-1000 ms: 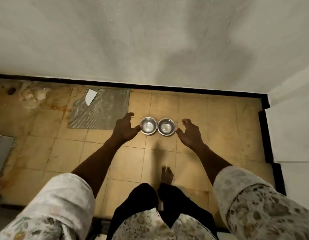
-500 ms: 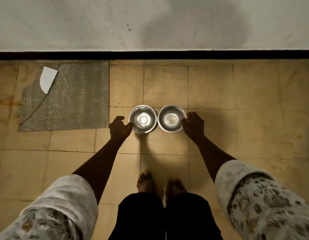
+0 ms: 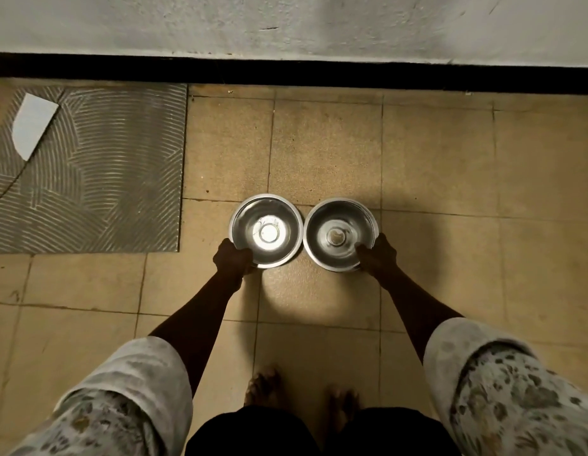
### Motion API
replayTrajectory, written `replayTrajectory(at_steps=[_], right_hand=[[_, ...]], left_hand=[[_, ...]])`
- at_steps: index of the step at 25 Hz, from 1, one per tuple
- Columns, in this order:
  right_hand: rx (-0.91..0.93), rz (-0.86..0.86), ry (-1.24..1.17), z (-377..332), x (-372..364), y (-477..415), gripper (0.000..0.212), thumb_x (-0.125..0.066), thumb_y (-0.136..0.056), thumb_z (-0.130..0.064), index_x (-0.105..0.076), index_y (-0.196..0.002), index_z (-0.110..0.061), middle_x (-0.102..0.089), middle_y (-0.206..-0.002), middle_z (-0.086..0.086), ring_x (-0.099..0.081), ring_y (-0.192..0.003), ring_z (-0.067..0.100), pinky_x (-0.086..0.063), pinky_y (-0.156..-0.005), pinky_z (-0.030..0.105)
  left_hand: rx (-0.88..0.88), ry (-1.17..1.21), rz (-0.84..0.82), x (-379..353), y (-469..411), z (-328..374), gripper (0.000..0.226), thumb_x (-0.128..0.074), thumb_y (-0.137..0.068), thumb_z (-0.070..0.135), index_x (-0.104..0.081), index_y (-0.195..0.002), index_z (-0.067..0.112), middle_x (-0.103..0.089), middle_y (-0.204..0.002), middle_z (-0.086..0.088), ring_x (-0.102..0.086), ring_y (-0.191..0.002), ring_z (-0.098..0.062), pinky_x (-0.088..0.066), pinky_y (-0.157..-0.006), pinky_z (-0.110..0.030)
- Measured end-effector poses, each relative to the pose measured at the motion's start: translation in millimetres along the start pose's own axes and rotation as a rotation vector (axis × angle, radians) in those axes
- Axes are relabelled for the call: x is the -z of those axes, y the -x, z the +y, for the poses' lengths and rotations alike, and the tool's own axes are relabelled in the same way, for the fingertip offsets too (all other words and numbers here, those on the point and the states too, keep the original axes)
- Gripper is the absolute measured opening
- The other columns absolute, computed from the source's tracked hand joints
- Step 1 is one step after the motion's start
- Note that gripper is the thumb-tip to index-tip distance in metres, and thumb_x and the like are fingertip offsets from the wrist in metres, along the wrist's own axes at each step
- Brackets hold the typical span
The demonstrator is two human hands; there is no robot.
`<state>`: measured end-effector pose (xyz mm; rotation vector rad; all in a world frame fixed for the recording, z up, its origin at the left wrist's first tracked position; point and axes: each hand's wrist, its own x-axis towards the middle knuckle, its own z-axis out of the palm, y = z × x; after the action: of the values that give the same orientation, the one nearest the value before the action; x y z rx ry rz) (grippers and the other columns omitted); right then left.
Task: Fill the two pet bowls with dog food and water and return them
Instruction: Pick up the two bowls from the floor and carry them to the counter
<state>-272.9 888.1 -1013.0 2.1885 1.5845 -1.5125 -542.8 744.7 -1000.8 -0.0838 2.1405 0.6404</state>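
Note:
Two shiny steel pet bowls sit side by side on the tan floor tiles, rims nearly touching. Both look empty inside. My left hand (image 3: pixel 232 261) grips the near-left rim of the left bowl (image 3: pixel 269 222), fingers curled over its edge. My right hand (image 3: pixel 378 256) grips the near-right rim of the right bowl (image 3: pixel 338 225), thumb inside the rim. Whether the bowls still rest on the floor or are just off it I cannot tell.
A white wall with a black skirting (image 3: pixel 286 72) runs across just beyond the bowls. A bare grey patch of ridged tile adhesive (image 3: pixel 98 172) with a white tile shard (image 3: pixel 31 125) lies at the left. My bare feet (image 3: pixel 263 388) stand behind the bowls.
Both hands have closed from beside the bowls onto their rims. The view has moved closer and lower over the bowls.

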Motion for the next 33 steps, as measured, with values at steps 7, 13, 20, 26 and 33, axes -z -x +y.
replayTrajectory(at_steps=[7, 13, 20, 26, 33], right_hand=[[-0.039, 0.012, -0.237, -25, 42, 89, 0.053, -0.069, -0.083, -0.005, -0.062, -0.135, -0.013, -0.067, -0.123, 0.013, -0.074, -0.090, 0.027, -0.062, -0.048, 0.031], [-0.053, 0.043, -0.359, -87, 158, 277, 0.052, -0.070, -0.080, -0.001, -0.065, -0.130, -0.013, -0.071, -0.102, 0.004, -0.077, -0.075, 0.024, -0.064, -0.054, 0.034], [-0.014, 0.018, -0.440, -140, 287, 495, 0.048, -0.066, -0.080, 0.003, -0.064, -0.124, -0.017, -0.074, -0.101, 0.009, -0.078, -0.069, 0.029, -0.067, -0.061, 0.043], [-0.037, 0.164, -0.568, -124, 342, 615, 0.042, -0.066, -0.084, 0.004, -0.064, -0.121, -0.017, -0.075, -0.100, 0.011, -0.078, -0.064, 0.023, -0.061, -0.050, 0.032], [-0.145, 0.417, -0.760, -74, 328, 713, 0.037, -0.069, -0.083, -0.001, -0.064, -0.111, -0.025, -0.075, -0.091, 0.000, -0.078, -0.062, 0.022, -0.063, -0.051, 0.034]], left_hand=[[-0.056, 0.045, -0.005, 55, 83, 19, 0.040, -0.064, -0.079, -0.007, -0.063, -0.118, 0.001, -0.069, -0.112, -0.022, -0.076, -0.077, -0.041, -0.066, -0.061, -0.053], [-0.079, 0.117, -0.048, 165, 270, 78, 0.035, -0.063, -0.079, -0.011, -0.064, -0.111, 0.004, -0.069, -0.103, -0.026, -0.073, -0.066, -0.032, -0.066, -0.062, -0.053], [-0.183, 0.160, -0.118, 273, 492, 134, 0.046, -0.063, -0.086, -0.009, -0.061, -0.129, 0.007, -0.067, -0.111, -0.022, -0.071, -0.071, -0.029, -0.065, -0.052, -0.039], [-0.289, 0.075, -0.284, 305, 589, 145, 0.038, -0.072, -0.086, 0.003, -0.064, -0.122, 0.012, -0.072, -0.108, -0.022, -0.076, -0.083, -0.038, -0.065, -0.060, -0.041], [-0.434, -0.252, -0.478, 294, 619, 172, 0.045, -0.062, -0.080, -0.011, -0.065, -0.120, 0.009, -0.071, -0.105, -0.025, -0.076, -0.080, -0.040, -0.065, -0.063, -0.046]])
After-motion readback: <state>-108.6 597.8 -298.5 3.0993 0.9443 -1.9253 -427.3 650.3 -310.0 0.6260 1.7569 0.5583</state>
